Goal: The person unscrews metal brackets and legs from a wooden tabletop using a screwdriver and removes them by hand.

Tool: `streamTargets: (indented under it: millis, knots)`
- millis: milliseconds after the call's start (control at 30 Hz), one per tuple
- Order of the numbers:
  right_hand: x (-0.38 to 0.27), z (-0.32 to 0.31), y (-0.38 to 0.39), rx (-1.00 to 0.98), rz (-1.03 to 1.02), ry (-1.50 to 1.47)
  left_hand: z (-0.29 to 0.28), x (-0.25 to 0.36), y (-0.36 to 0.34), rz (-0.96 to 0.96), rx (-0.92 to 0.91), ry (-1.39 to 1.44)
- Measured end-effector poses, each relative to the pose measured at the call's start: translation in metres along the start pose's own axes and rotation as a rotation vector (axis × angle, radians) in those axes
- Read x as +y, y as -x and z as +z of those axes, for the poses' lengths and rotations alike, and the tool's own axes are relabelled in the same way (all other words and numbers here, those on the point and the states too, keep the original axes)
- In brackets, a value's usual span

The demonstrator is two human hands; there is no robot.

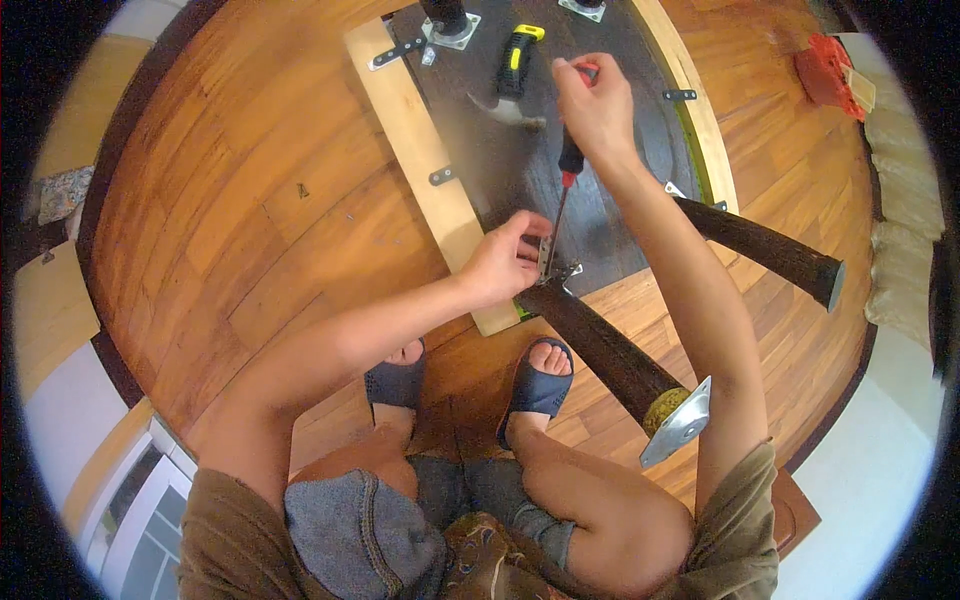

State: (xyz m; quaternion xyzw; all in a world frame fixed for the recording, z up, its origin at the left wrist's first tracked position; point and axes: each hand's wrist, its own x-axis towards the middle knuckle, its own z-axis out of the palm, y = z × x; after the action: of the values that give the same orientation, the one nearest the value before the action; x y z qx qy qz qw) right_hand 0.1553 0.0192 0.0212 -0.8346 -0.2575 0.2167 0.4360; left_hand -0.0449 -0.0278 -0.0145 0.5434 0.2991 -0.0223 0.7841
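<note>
Floor: brown wood planks (270,190) run beneath the work; a red-orange bag-like item (828,75) sits at the far right.
Panel: dark board (620,240) lies flat on the floor, edged by a left light-wood rail (425,165) and a right light-wood rail (690,105), both fitted with black brackets (441,176).
Screwdriver: black and red tool (571,155), steeply tilted, handle up, shaft pointing down toward the left hand.
Right hand: grip (600,110) closed around the screwdriver's handle, above the panel.
Left hand: grip (500,262) partly closed, fingertips at a small perforated metal plate (545,258) beside the screwdriver's lower end; whether it is pinched cannot be told.
Near leg: dark wood (605,345), extending from just below the left hand toward the person; silver plate (680,425) at its near end.
Right leg: dark wood (765,245), extending outward past the right rail.
Hammer: yellow and black handle (516,65), lying on the panel beyond both hands' contact.
Footwear: dark slippers (540,390) near the panel's lower edge.
</note>
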Motion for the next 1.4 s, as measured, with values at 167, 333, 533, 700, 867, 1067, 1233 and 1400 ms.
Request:
streamTargets:
  millis: [167,333,533,700,867,1067,1233,1400]
  knots:
    - [0.004,0.012,0.000,-0.032,0.023,0.002,0.000,0.003,0.002,-0.028,0.012,0.033]
    - [0.005,0.015,-0.002,-0.078,0.044,0.037,0.000,0.002,0.002,-0.025,0.005,-0.034]
    - [-0.008,0.020,-0.003,-0.125,-0.062,0.330,0.000,0.001,0.002,-0.016,0.001,0.022]
    - [-0.041,0.015,-0.011,-0.395,-0.371,0.847,-0.006,-0.006,0.004,0.017,0.001,0.054]
    - [-0.037,0.014,-0.033,-0.761,-0.349,0.477,-0.007,-0.003,0.006,0.078,-0.011,0.004]
    - [-0.041,0.013,-0.030,-0.763,-0.485,0.545,-0.006,0.003,0.012,0.064,-0.066,-0.049]
    - [-0.044,0.010,-0.027,-0.736,-0.554,0.576,-0.005,0.001,0.012,0.138,-0.039,-0.181]
    - [-0.050,0.007,-0.026,-0.868,-0.333,0.460,-0.013,-0.014,0.002,0.361,0.036,-0.414]
